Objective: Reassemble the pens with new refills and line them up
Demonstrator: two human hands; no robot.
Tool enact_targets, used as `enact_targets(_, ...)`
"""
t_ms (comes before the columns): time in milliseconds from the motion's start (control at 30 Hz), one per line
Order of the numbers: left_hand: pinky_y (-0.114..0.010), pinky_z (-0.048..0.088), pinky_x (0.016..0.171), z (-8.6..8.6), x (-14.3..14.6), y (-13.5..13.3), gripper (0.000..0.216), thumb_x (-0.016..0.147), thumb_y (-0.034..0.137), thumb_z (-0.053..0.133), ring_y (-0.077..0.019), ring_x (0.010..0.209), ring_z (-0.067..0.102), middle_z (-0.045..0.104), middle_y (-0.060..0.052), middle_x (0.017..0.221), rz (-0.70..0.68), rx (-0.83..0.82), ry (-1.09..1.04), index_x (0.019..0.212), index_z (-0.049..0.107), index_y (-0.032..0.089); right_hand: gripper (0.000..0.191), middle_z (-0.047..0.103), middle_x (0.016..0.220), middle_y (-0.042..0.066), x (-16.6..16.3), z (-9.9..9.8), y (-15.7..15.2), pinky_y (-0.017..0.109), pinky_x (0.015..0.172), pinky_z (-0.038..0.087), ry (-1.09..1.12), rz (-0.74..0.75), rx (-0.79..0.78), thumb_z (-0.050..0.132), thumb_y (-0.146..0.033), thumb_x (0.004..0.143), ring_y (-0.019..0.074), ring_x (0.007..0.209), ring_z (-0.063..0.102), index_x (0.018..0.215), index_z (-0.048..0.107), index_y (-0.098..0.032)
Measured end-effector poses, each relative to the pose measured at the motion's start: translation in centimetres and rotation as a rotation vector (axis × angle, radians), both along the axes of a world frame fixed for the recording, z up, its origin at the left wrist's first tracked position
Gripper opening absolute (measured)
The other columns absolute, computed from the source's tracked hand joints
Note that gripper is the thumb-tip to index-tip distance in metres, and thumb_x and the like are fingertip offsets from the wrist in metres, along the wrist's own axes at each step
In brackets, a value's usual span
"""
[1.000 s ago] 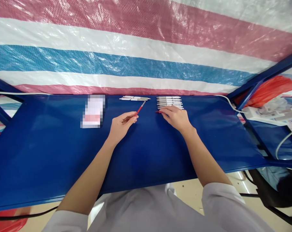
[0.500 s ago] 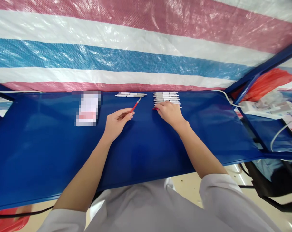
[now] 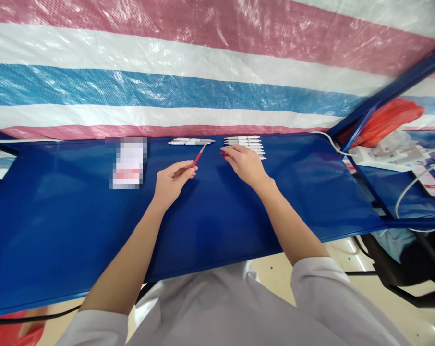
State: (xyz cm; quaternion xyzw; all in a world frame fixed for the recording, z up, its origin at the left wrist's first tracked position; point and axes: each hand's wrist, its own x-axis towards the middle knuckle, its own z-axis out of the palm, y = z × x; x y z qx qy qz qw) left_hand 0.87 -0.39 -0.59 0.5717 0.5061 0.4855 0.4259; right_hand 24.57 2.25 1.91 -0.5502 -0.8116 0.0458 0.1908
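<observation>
My left hand (image 3: 172, 180) is closed in a pinch on a thin red pen part (image 3: 197, 157) that points up and to the right. My right hand (image 3: 243, 163) lies over the near side of a row of several white pens (image 3: 243, 141) at the back of the blue table (image 3: 69, 230). Its fingertips are closed on a small red piece (image 3: 223, 154) at the row's left end. Two or three more white pens (image 3: 190, 141) lie in a line just beyond the tip of the red part.
A blurred white and pink card (image 3: 128, 162) lies left of my left hand. A striped tarp (image 3: 188, 72) hangs behind the table. On the right are a blue frame bar (image 3: 386, 96), a red bag (image 3: 386, 120), a white power strip (image 3: 372, 156) and cables.
The view has drifted a little. My right hand has slid slightly left along the row with the red piece. My left hand keeps its hold on the red part.
</observation>
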Motion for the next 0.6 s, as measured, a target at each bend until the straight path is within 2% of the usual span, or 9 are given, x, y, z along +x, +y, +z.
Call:
enact_targets(133, -0.030, 0.057, 0.069, 0.0, -0.3, 0.1, 0.035, 0.079, 0.041, 0.074, -0.0188, 0.077, 0.072, 0.077, -0.009, 0.094, -0.005, -0.026, -0.056, 0.105, 0.073, 0.017, 0.031, 0.068, 0.116, 0.007, -1.3, -0.5, 0.4, 0.033, 0.089, 0.054, 0.528, 0.063, -0.056, 0.051, -0.027, 0.094, 0.0192, 0.099, 0.067, 0.119, 0.068, -0.023)
enact_targets(267, -0.030, 0.056, 0.067, 0.1, -0.7, 0.2, 0.038, 0.078, 0.044, 0.075, -0.0194, 0.077, 0.071, 0.077, -0.010, 0.096, -0.008, -0.048, -0.073, 0.106, 0.073, 0.018, 0.028, 0.069, 0.103, 0.001, -3.9, -1.7, 0.7, 0.033, 0.076, 0.059, 1.070, 0.060, -0.275, 0.068, -0.037, 0.081, 0.0130, 0.075, 0.067, 0.106, 0.071, -0.025)
enact_targets(333, -0.030, 0.056, 0.068, 0.1, -1.0, 0.2, 0.038, 0.078, 0.044, 0.075, -0.0197, 0.077, 0.071, 0.077, -0.010, 0.096, -0.004, -0.060, -0.081, 0.105, 0.073, 0.018, 0.029, 0.070, 0.094, 0.000, -5.1, -2.3, 0.6, 0.032, 0.072, 0.061, 1.304, -0.013, -0.403, 0.074, -0.040, 0.074, 0.0130, 0.074, 0.068, 0.098, 0.070, -0.023)
enact_targets(467, -0.029, 0.055, 0.066, 0.2, -1.3, 0.3, 0.037, 0.078, 0.042, 0.076, -0.0197, 0.078, 0.071, 0.077, -0.010, 0.096, 0.009, -0.091, -0.103, 0.106, 0.073, 0.018, 0.033, 0.070, 0.092, -0.002, -6.5, -3.1, 0.3, 0.029, 0.068, 0.061, 1.566, -0.142, -0.491, 0.081, -0.037, 0.065, 0.0131, 0.077, 0.070, 0.091, 0.068, -0.022)
enact_targets(600, -0.028, 0.055, 0.067, 0.4, -1.5, 0.4, 0.037, 0.078, 0.042, 0.076, -0.0196, 0.079, 0.071, 0.077, -0.009, 0.096, 0.008, -0.103, -0.107, 0.105, 0.073, 0.017, 0.032, 0.072, 0.092, -0.001, -6.6, -3.4, 0.2, 0.027, 0.064, 0.061, 1.640, -0.164, -0.531, 0.082, -0.033, 0.063, 0.0142, 0.078, 0.071, 0.090, 0.069, -0.022)
